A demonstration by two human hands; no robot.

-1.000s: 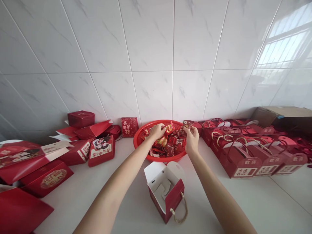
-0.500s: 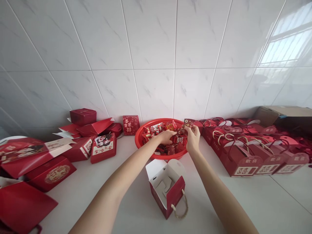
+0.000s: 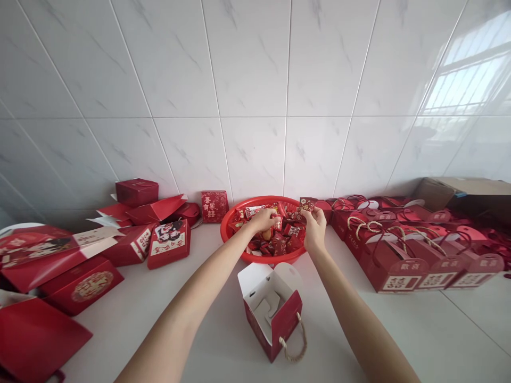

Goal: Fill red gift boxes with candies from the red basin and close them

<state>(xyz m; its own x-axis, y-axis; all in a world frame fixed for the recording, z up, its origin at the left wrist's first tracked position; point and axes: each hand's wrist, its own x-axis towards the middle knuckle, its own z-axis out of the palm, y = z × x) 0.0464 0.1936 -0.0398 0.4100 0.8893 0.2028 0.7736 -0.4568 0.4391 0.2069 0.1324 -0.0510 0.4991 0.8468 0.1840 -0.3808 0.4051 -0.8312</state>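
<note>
A red plastic basket [image 3: 228, 230] full of wrapped candies [image 3: 280, 243] stands against the tiled wall. Over its middle, my left hand [image 3: 265, 220] is closed on a red-wrapped candy, partly hidden by the fingers. At the basket's right rim my right hand [image 3: 315, 226] pinches a dark red candy packet [image 3: 307, 204] with a gold print. In front of the basket, between my forearms, sits an open red gift box [image 3: 257, 322] with white insides, its flaps up and a rope handle hanging at its right. Its visible inside shows only folded white card.
Several closed red gift boxes [image 3: 403, 266] with rope handles stand in rows at the right, a brown cardboard carton [image 3: 459, 185] behind them. Loose red boxes [image 3: 90, 284] pile up at the left. A small upright red box [image 3: 214, 206] leans near the wall.
My left hand has drawn a little left and up from the candies, its fingers now closed round a candy. My right hand keeps its packet at nearly the same spot.
</note>
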